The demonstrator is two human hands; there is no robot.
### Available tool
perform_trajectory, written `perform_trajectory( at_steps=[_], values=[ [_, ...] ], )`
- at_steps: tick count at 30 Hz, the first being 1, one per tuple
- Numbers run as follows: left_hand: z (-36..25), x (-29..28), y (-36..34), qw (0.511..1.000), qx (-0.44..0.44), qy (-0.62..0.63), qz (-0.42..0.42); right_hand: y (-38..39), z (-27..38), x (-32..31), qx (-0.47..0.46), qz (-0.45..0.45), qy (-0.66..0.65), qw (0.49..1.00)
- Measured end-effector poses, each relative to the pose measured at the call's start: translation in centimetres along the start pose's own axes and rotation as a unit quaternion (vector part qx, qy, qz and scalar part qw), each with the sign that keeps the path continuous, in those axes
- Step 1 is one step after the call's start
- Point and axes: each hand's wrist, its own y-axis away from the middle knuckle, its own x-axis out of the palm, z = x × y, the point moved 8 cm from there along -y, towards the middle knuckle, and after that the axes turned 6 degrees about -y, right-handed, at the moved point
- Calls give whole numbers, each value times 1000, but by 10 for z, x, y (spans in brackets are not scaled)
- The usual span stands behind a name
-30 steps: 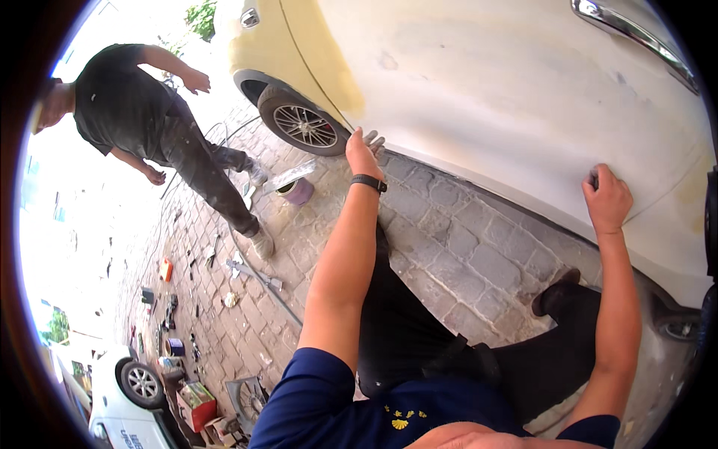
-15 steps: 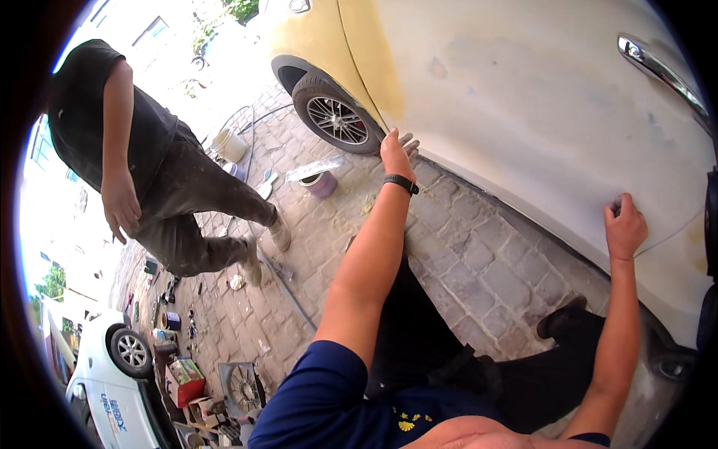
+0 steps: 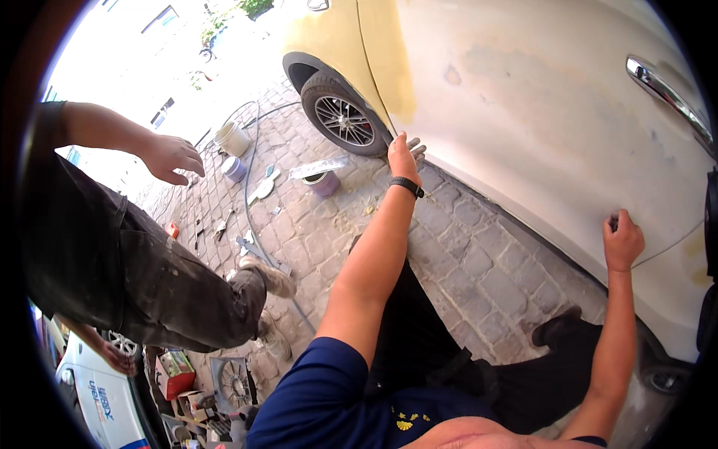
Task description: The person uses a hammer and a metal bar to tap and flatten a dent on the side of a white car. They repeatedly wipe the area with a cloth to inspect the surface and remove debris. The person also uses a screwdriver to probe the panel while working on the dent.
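Observation:
My left hand (image 3: 404,159), with a black band at the wrist, is stretched out beside the lower edge of a car door (image 3: 516,112). Its fingers are apart and look dusty, and nothing shows in them. The door is pale, with sanded-looking patches and a chrome handle (image 3: 669,97). Toward its lower rear part, my right hand (image 3: 624,241) is closed against or just off the panel. Something dark shows at its curled fingers, too small to make out. The yellowish front fender (image 3: 329,45) arches over a wheel (image 3: 342,120).
A co-worker in dark dusty trousers (image 3: 172,277) stands close on my left. A purple bucket (image 3: 321,184) with a clear sheet on top, a white bucket (image 3: 232,139), a hose (image 3: 250,213) and scattered tools lie on the paving. A white car (image 3: 105,396) stands at lower left.
The co-worker has come nearer along my left side, one arm now swung forward. The view has shifted slightly. My left hand stays stretched out and my right stays closed near the door.

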Motion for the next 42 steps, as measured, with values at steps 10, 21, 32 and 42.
perform_trajectory(
  at_steps=[10, 21, 32, 42],
  values=[
    [6, -4, -3, 999, -17, -37, 6, 1, 19, 4, 115, 194, -293, 929],
    [35, 20, 0, 994, -47, -93, 29, 58, 76, 40, 8, 619, -289, 731],
    [50, 52, 13, 984, 24, -167, 61, 48, 64, 30, 63, 590, -312, 742],
    [32, 85, 40, 933, 156, -315, 77, 53, 52, 30, 82, 586, -327, 736]
  ],
)
